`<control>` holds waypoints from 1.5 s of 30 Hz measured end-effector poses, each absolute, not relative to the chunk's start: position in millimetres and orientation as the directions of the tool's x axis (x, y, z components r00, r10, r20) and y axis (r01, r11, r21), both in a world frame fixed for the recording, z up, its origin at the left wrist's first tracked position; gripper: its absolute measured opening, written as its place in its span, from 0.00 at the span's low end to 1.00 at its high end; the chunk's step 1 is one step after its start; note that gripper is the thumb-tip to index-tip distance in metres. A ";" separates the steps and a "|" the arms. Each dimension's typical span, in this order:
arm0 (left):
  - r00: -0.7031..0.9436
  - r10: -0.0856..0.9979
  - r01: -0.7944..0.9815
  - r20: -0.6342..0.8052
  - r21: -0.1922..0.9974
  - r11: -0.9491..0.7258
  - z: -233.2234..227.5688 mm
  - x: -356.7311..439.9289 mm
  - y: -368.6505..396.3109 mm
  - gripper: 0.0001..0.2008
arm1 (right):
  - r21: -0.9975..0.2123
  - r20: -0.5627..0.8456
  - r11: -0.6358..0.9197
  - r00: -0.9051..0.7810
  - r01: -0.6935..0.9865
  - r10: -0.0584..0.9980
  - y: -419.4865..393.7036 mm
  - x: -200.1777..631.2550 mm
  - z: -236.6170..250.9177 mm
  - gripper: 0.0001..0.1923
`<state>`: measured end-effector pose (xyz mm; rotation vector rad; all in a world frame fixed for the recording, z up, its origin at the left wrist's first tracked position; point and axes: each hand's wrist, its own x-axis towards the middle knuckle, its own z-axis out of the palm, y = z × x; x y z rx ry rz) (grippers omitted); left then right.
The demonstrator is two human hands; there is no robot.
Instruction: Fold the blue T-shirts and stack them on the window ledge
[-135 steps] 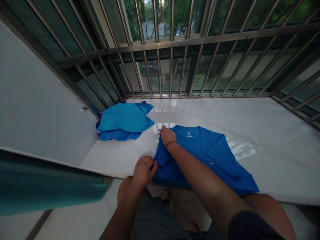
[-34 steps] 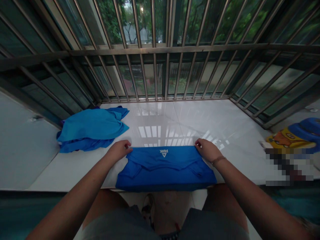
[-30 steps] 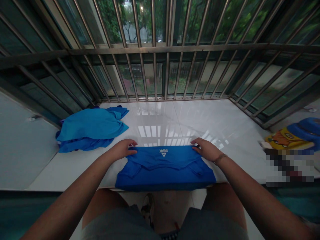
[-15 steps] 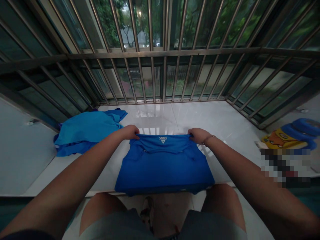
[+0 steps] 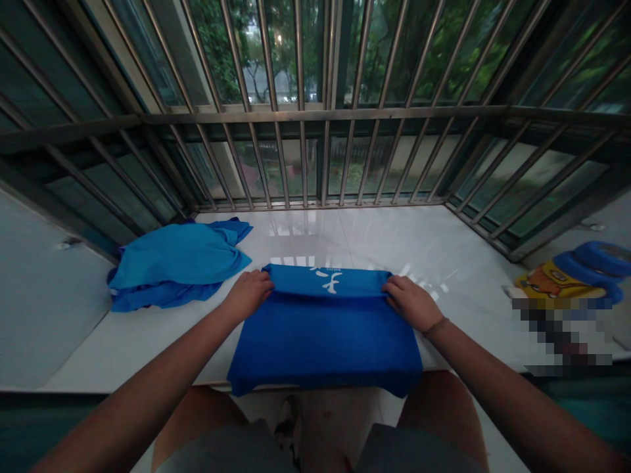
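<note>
A blue shirt (image 5: 323,341) lies spread on the white tiled ledge, its near edge hanging a little over the front. Its far end is turned over toward me as a lighter blue band with white print upside down. My left hand (image 5: 251,292) grips the left corner of that fold, fingers closed on the cloth. At the opposite corner my right hand (image 5: 411,301), with a thin band on its wrist, pinches the fabric. To the left of my left hand rests a loose pile of blue clothes (image 5: 182,256).
Metal window bars (image 5: 325,115) rise along the back and both sides of the ledge (image 5: 473,276). A yellow and blue container (image 5: 566,279) stands at the right, beside a pixelated patch. My knees are just below the front edge.
Both hands have drawn the shirt's far edge over toward me, making a folded band. The logo near the collar is now hidden and other white print shows.
</note>
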<state>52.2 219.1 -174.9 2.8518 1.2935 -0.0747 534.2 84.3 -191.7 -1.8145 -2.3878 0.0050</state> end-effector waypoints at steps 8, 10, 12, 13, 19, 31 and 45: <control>0.596 0.802 0.798 -0.034 0.127 -0.589 -207.2 19.2 173.4 0.17 | -0.236 0.109 0.357 -0.341 0.904 0.934 35.3 540.4 -215.8 0.18; 0.572 0.820 0.808 -0.019 0.185 -0.560 -201.7 19.0 179.1 0.16 | -0.218 0.103 0.338 -0.323 0.916 0.941 38.5 540.3 -207.3 0.18; 0.522 0.853 0.826 0.022 0.237 -0.512 -196.1 21.9 189.9 0.18 | -0.178 0.108 0.267 -0.251 0.947 0.962 45.4 540.3 -199.3 0.19; 0.490 0.871 0.838 0.046 0.251 -0.485 -193.4 24.8 197.0 0.19 | -0.161 0.119 0.214 -0.196 0.963 0.973 50.3 540.5 -196.1 0.19; 0.469 0.881 0.866 -0.054 0.226 -0.447 -182.6 56.8 256.9 0.23 | -0.193 0.087 0.000 0.017 0.981 0.996 102.5 542.3 -190.9 0.19; 0.568 0.761 0.823 -0.312 0.244 -0.514 -175.6 85.6 334.5 0.13 | -0.208 -0.138 -0.017 -0.012 0.978 0.990 177.3 556.9 -193.7 0.06; 0.678 0.707 0.642 0.200 0.306 -0.703 -168.1 30.7 238.6 0.05 | -0.250 0.432 0.318 -0.189 0.915 0.882 85.4 556.0 -185.1 0.13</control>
